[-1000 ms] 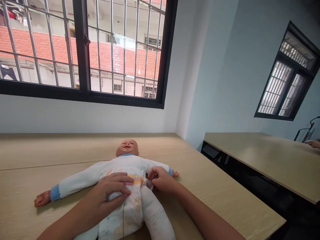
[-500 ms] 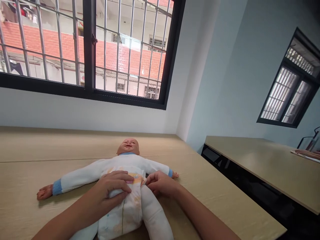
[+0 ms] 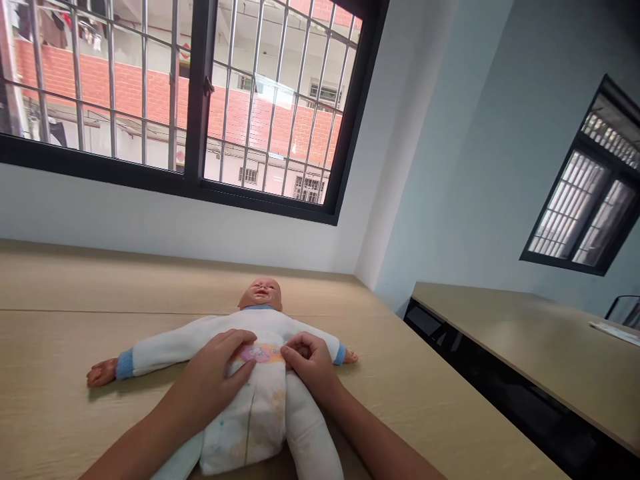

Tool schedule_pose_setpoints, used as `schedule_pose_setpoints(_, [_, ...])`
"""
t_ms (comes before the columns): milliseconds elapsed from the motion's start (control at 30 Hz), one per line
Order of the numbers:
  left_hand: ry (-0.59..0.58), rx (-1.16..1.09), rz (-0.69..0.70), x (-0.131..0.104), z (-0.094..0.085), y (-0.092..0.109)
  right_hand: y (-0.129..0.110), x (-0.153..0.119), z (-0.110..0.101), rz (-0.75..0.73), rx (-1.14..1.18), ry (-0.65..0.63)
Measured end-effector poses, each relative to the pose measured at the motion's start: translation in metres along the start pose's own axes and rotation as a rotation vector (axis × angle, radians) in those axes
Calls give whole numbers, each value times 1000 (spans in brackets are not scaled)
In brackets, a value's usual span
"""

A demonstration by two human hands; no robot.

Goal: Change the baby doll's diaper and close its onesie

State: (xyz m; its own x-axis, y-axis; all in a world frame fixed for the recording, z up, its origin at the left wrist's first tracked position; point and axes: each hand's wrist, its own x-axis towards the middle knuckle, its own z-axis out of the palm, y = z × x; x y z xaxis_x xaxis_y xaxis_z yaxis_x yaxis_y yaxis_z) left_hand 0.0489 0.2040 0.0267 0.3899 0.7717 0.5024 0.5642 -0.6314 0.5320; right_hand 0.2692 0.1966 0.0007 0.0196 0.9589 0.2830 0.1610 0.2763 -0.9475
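Observation:
A baby doll (image 3: 263, 293) in a white suit with blue cuffs lies on its back on the wooden table (image 3: 400, 387), arms spread. Around its hips is a white diaper (image 3: 255, 420) with a coloured front band. My left hand (image 3: 223, 363) rests on the left side of the band, thumb and fingers apart, holding nothing. At the band's right end, my right hand (image 3: 310, 363) pinches the diaper's edge between thumb and fingers, beside the doll's waist.
A barred window (image 3: 270, 107) is in the wall behind the table. Across a gap on the right stands a second table (image 3: 520, 333), with a flat white item (image 3: 617, 332) near its far right edge. Another window (image 3: 575, 193) is on the right wall.
My right hand has moved up and inward onto the end of the front band. My left hand has shifted slightly left, uncovering more of the band. The view has tilted a little.

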Motion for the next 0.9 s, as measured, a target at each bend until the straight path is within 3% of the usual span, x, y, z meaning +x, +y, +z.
schedule_pose_setpoints(133, [-8,-11,-19,1,6,-3,-6,10,7,95,-122,-6])
schedule_pose_setpoints(267, [9,-23,-29,2,9,-2,-5,18,9,-9,-383,5])
schedule_pose_setpoints(433, [55,-31,-34,2,6,-1,3,18,6,-32,-376,9])
schedule_pose_setpoints(600, [66,-31,-21,0,5,-4,7,12,-15,45,-558,49])
schedule_pose_setpoints(767, [110,-26,-5,-1,7,-9,4,2,-42,160,-792,-24])
schedule_pose_setpoints(900, [141,-11,-29,-1,5,-15,9,5,-48,168,-750,30])
